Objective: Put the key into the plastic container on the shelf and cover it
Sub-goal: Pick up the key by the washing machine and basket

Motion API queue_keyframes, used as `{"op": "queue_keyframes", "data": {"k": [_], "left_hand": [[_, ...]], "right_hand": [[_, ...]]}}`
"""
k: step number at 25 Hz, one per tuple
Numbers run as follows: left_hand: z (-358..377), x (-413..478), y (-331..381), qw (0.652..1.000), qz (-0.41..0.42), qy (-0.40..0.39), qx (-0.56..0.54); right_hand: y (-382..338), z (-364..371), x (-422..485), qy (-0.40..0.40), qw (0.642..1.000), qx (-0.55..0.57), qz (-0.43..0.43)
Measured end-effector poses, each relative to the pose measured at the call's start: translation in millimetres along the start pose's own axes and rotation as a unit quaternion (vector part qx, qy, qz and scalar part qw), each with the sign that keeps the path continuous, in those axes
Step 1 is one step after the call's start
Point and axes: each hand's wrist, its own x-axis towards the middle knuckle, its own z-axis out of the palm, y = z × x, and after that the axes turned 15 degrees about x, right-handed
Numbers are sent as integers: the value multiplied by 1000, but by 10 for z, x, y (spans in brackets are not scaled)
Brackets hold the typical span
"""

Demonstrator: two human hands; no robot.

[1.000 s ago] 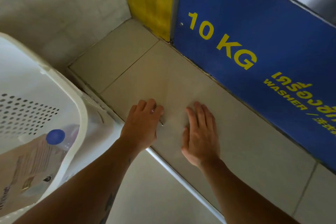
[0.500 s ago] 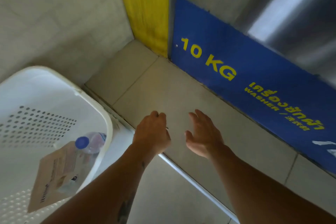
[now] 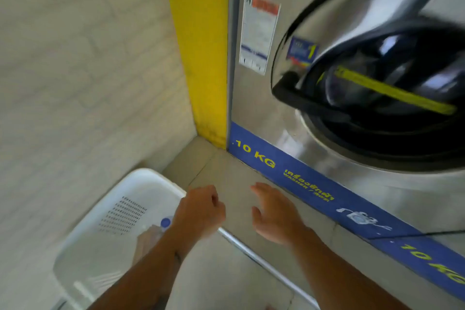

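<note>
Left hand is curled into a closed fist above the tiled ledge; the key is not visible, so whether it sits inside the fist cannot be told. Right hand is spread and empty. Container and shelf are out of view. Risk: a small key slipping from a loose fist into the laundry basket just beside.

Basket left of ledge; washer behind ledge

left hand curled into a fist, right hand open, fingers spread
</note>
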Motion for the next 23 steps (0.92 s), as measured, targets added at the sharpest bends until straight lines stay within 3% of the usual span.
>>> {"op": "queue_keyframes", "data": {"k": [4, 9, 16, 23], "left_hand": [[-1022, -792, 133, 998, -43, 12, -37], [-1783, -1650, 213, 992, -48, 49, -103], [-2242, -2931, 388, 965, -108, 133, -199], [-2326, -4498, -112, 906, -242, 210, -277]], "right_hand": [[-847, -624, -802, 43, 999, 5, -19], [-1614, -1126, -1637, 66, 995, 32, -74], [-2062, -1382, -2421, 35, 980, 16, -195], [-2710, -887, -3228, -54, 945, -9, -324]]}}
